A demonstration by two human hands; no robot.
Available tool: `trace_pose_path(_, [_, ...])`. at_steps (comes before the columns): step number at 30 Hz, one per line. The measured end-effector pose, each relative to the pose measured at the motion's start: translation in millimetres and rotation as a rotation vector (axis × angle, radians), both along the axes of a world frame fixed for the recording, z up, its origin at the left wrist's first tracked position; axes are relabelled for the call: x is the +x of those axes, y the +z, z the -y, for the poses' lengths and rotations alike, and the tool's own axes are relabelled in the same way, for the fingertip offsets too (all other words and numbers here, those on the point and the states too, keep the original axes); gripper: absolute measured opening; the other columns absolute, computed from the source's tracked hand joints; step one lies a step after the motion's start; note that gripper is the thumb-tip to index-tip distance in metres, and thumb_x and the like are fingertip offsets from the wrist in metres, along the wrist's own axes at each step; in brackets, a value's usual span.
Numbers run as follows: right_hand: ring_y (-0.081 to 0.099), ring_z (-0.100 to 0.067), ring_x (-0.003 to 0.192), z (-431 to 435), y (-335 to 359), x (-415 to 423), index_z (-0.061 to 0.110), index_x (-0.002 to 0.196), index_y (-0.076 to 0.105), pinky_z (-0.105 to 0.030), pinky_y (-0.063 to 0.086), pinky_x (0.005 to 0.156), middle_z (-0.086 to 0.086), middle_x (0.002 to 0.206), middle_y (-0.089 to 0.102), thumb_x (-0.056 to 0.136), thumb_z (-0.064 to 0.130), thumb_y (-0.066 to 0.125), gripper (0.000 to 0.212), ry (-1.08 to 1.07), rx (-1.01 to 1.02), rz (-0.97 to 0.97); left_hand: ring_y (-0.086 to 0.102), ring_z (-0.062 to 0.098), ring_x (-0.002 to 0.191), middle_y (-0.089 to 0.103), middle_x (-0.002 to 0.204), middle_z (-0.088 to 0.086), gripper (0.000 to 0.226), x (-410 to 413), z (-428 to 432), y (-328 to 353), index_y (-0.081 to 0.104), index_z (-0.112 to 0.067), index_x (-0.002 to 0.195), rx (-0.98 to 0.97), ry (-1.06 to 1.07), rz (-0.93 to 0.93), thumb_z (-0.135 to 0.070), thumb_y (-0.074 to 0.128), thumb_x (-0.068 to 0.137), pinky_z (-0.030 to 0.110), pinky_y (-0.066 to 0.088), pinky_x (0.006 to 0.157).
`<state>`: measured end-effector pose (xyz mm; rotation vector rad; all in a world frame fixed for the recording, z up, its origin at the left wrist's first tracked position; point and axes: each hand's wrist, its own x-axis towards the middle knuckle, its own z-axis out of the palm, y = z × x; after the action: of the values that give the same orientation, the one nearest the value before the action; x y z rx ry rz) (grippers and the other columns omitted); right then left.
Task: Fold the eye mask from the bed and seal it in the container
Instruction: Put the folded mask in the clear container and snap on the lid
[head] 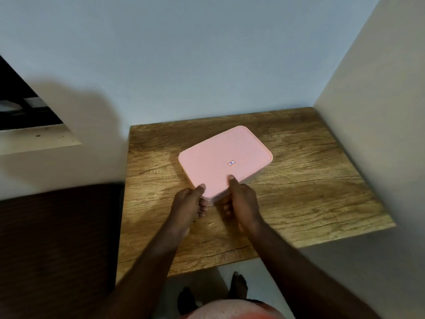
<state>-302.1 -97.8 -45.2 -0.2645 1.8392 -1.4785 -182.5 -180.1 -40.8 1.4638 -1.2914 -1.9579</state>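
A rectangular container with a pink lid rests on the wooden table, lid on, a small sticker at the lid's middle. My left hand grips its near left corner, thumb on the lid and fingers under the rim. My right hand holds the near edge beside it, thumb pressed on the lid, fingers curled below. The eye mask is not visible; the lid hides whatever is inside.
A dark brown bed lies left of the table. Walls close off the back and the right side. A dark window opening sits at the far left. My bare feet stand on the floor below the table's front edge.
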Motion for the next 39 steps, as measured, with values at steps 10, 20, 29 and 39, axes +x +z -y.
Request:
trace_pose_path(10, [0.058, -0.024, 0.050, -5.7, 7.0, 18.9, -0.002, 0.071, 0.073, -0.022, 0.042, 0.043, -0.023, 0.063, 0.067, 0.092, 0.037, 0.066, 0.044, 0.158, -0.049, 0.069, 0.062, 0.019, 0.054, 0.064, 0.064, 0.010, 0.038, -12.3, -24.3, 1.5, 0.063, 0.005, 0.091, -0.108, 0.067, -0.014, -0.032, 0.057, 0.096, 0.031, 0.051, 0.055])
trace_pose_path(20, [0.051, -0.016, 0.047, -3.5, 5.0, -20.9, 0.005, 0.075, 0.067, -0.025, 0.041, 0.046, -0.007, 0.059, 0.062, 0.092, 0.039, 0.065, 0.038, 0.471, 0.064, 0.037, 0.053, 0.015, 0.052, 0.059, 0.063, 0.005, 0.031, -2.3, -16.5, -3.7, 0.064, -0.006, 0.087, -0.080, 0.148, -0.001, -0.037, 0.067, 0.088, 0.027, 0.042, 0.048])
trace_pose_path(29, [0.056, -0.016, 0.052, 1.2, 21.5, -97.5, 0.007, 0.076, 0.064, -0.026, 0.047, 0.051, -0.008, 0.063, 0.064, 0.090, 0.038, 0.068, 0.034, 0.722, 0.210, -0.041, 0.053, 0.016, 0.053, 0.059, 0.064, 0.006, 0.028, 27.6, 38.6, 4.3, 0.062, -0.006, 0.088, -0.074, 0.010, 0.059, -0.032, 0.072, 0.085, 0.028, 0.044, 0.051])
trace_pose_path(39, [0.058, -0.022, 0.049, -18.8, 3.5, 14.7, 0.001, 0.074, 0.072, -0.025, 0.044, 0.046, -0.013, 0.060, 0.067, 0.092, 0.058, 0.055, 0.062, 0.087, 0.069, 0.024, 0.056, 0.016, 0.054, 0.060, 0.064, 0.007, 0.024, -1.1, -6.2, 2.7, 0.059, -0.008, 0.082, -0.080, 0.008, 0.025, -0.029, 0.062, 0.093, 0.028, 0.046, 0.048])
